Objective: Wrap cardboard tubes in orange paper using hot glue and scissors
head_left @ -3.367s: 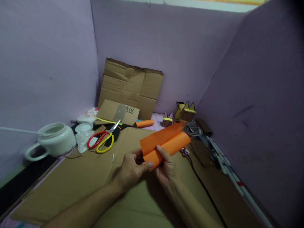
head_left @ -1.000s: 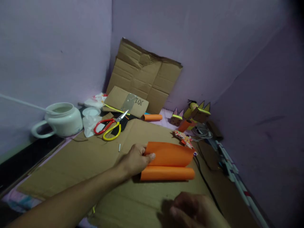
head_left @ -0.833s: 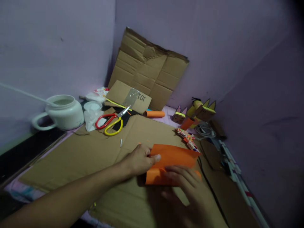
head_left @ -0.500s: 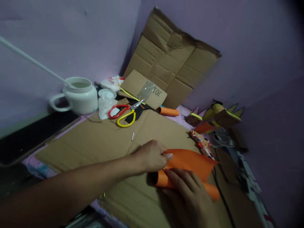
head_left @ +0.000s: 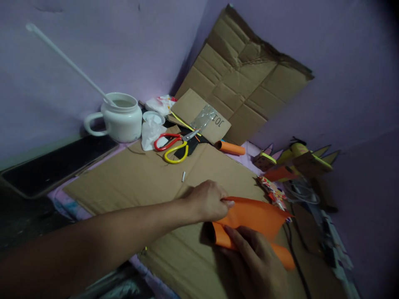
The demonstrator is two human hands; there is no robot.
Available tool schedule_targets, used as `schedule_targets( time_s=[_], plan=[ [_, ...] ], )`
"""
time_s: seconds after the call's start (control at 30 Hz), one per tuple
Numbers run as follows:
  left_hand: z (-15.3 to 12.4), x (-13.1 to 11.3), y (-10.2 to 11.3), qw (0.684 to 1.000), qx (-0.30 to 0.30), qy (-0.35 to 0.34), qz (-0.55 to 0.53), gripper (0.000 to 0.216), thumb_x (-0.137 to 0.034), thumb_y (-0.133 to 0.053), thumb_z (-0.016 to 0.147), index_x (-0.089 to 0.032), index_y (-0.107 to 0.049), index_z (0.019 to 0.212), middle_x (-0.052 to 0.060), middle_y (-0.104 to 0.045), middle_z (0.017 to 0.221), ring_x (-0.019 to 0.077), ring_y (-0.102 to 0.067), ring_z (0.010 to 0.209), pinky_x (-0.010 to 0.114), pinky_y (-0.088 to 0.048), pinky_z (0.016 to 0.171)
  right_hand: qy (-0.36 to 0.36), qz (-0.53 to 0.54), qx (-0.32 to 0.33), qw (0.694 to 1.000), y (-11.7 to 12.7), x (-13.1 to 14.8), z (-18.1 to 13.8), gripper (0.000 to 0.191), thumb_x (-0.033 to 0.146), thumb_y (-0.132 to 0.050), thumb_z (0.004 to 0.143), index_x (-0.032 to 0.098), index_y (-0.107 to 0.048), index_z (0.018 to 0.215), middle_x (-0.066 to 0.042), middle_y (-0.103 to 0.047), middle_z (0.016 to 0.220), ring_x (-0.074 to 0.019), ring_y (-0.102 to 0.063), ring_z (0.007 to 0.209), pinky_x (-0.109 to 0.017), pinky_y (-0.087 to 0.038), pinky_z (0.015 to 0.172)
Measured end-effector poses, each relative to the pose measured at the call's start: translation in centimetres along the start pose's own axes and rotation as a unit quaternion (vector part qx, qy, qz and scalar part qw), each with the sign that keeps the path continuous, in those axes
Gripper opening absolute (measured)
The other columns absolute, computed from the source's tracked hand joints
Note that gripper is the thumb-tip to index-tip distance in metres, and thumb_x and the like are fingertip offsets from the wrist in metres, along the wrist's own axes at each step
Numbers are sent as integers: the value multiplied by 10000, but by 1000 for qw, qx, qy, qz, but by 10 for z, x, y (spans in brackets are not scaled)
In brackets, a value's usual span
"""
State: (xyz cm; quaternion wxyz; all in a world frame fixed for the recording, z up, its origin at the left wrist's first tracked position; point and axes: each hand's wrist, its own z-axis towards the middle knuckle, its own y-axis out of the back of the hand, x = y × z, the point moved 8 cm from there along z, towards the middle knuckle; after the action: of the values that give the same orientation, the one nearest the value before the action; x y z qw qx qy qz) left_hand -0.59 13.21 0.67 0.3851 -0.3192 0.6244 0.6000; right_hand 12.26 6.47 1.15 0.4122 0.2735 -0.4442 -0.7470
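A sheet of orange paper [head_left: 258, 214] is wrapped partway round a tube whose dark open end faces left. My left hand [head_left: 210, 203] pinches the upper left corner of the sheet between thumb and curled fingers. Over the rolled part lies my right hand [head_left: 255, 257], its fingers bent round the paper-covered tube and its thumb side partly hidden. The loose part of the sheet stands up behind the roll, its far corner pointing right. Both hands are above a flat cardboard sheet [head_left: 124, 182].
Red-and-yellow-handled scissors [head_left: 176, 147] lie near a white mug [head_left: 124, 120] with a long white stick [head_left: 68, 60]. Behind are an orange tube [head_left: 232, 148] and leaning cardboard [head_left: 240, 79]. A patterned glue gun-like object [head_left: 272, 191] and paper crafts [head_left: 305, 155] sit at right.
The view has shifted, so everything appears a little farther right. My hands keep their hold on the paper and the roll, with hardly any movement between them.
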Motion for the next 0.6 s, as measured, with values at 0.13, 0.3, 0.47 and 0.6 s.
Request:
schedule_targets(
  time_s=[0.13, 0.3, 0.47, 0.6],
  plan=[
    [-2, -1, 3, 1000, 13, 13, -2, 404, -304, -540, 743, -179, -320, 428, -72, -207, 459, 84, -254, 464, 249, -163, 443, -9, -1, -24, 1000, 2, 2, 1, 310, 249, -512, 908, 143, -547, 1198, -119, -564, 963, -200, -582, 813, -297, -512, 653],
    [-2, 0, 4, 999, 39, 23, -4, 410, -350, -508, 767, -179, -321, 445, -71, -240, 466, 79, -276, 465, 236, -186, 439, -11, -21, -68, 997, 7, 0, 4, 278, 254, -516, 911, 115, -562, 1147, -110, -609, 912, -205, -580, 805, -316, -494, 693],
    [-6, -11, 0, 990, 139, -26, -9, 368, -534, -656, 629, -172, -601, 663, -34, -538, 618, 121, -468, 577, 215, -294, 486, -44, -45, -97, 993, 12, -8, 9, 191, 280, -498, 919, 141, -595, 1008, -102, -653, 883, -219, -592, 810, -347, -484, 721],
    [-11, -13, -4, 986, 162, -31, -2, 362, -307, -728, 546, -198, -689, 888, 6, -664, 769, 173, -561, 665, 230, -364, 548, -75, -47, -132, 987, 21, -12, 12, 136, 238, -516, 904, 172, -597, 990, -110, -623, 965, -233, -579, 866, -379, -485, 745]
  ],
)
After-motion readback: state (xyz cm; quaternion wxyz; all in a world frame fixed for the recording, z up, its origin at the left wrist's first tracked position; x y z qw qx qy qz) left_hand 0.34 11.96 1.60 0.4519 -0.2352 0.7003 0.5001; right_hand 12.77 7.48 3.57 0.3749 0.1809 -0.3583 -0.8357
